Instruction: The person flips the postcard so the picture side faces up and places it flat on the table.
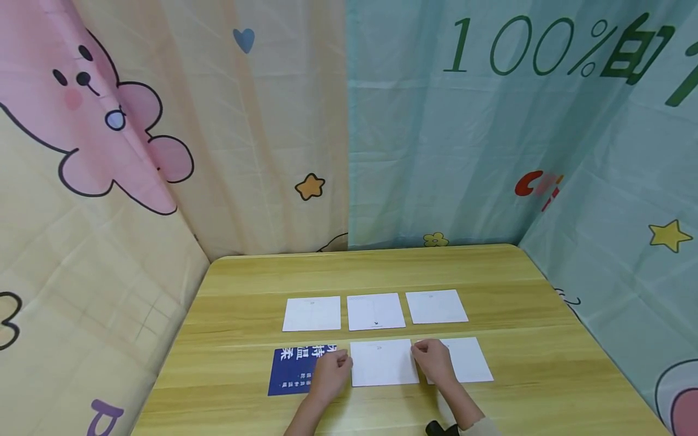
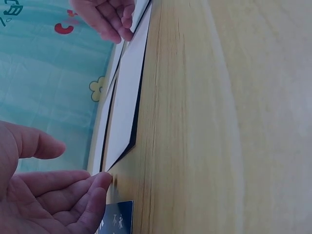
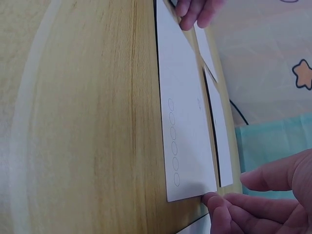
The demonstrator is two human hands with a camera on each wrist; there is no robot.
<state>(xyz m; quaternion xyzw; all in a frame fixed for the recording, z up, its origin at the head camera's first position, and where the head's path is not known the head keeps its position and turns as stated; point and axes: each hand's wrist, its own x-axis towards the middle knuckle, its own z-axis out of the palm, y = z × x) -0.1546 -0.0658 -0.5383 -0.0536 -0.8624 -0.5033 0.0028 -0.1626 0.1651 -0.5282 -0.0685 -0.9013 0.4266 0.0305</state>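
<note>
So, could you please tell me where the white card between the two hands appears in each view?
Head: the white card sits low, slightly right of centre.
Left wrist: a slanted strip left of centre.
Right wrist: a long strip, right of centre, reaching the top edge.
Shared landmark: the left hand.

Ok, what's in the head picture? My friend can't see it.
A person's left hand and right hand flank a white card on a table. The left hand partly hides a blue card; four more white cards lie nearby.
</note>
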